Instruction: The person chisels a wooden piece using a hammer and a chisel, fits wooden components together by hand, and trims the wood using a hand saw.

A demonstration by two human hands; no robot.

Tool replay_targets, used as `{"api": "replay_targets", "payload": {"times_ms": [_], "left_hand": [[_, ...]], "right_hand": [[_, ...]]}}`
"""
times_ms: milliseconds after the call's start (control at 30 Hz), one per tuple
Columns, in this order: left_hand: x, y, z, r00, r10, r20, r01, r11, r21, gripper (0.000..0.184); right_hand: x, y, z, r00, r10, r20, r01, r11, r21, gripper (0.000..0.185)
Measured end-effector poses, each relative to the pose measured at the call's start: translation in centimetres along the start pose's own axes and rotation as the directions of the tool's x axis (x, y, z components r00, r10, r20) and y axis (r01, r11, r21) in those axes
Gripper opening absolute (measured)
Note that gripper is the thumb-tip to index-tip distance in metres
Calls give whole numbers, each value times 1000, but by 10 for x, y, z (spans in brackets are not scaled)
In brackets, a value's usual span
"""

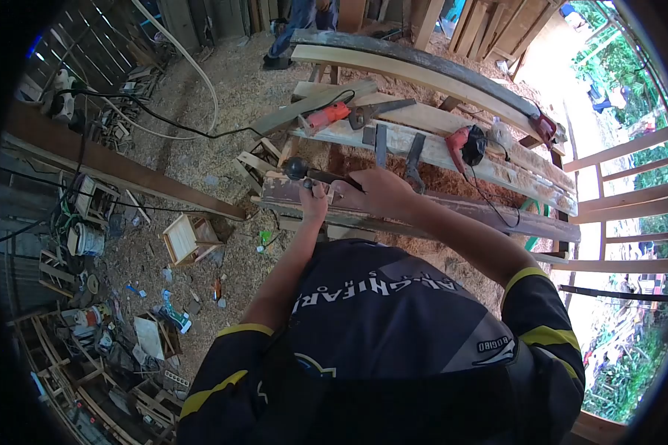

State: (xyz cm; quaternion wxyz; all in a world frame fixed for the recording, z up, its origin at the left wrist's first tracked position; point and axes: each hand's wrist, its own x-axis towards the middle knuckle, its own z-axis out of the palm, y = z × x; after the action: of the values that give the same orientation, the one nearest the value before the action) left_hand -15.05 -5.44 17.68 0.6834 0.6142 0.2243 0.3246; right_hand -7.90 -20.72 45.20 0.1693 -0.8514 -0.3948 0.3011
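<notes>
- A striking step on the long brown wooden beam [542, 225] is judged to be in hand: a short, slim, dark tool [308, 183], perhaps a chisel, is held on it, with a black, round-headed mallet [297, 167] held just beside.
- The beam is laid along the near edge of the plank-built wooden table [531, 185]; both tools are held close to the table's left end.
- By the left hand [313, 202], the slim tool is gripped — fingers wrapped around it, its top left showing above the fist, its lower end hidden. The forearm is stretched forward from the body.
- By the right hand [382, 189], the mallet's handle is clamped in closed fingers. The elbow is held out to the right and the forearm slanted inward, so the handle is pointed toward the table's left end. Whether the tool's top is touched by the head cannot be told.
- For the next move, the mallet's head would need to be lined up with the tool's top — and the left knuckles held clear of its path.
</notes>
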Motion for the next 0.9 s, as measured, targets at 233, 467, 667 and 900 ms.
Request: {"api": "replay_targets", "payload": {"times_ms": [233,467,667,900], "left_hand": [[-2,15,-1,997,-12,73,15,999,-43,27],[5,-28,-6,998,51,29,-56,983,173,29],[4,-25,-10,994,-17,112,26,996,-80,24],[14,-41,-3,982,79,169,-67,995,-75,50]], "right_hand": [[4,6,2,1000,-4,-27,6,998,64,63],[-10,-11,-6,992,-53,-111,68,988,137,50],[-2,21,17,998,-34,-51,42,986,160,51],[-5,10,12,986,-118,-122,130,986,100,53]]}}
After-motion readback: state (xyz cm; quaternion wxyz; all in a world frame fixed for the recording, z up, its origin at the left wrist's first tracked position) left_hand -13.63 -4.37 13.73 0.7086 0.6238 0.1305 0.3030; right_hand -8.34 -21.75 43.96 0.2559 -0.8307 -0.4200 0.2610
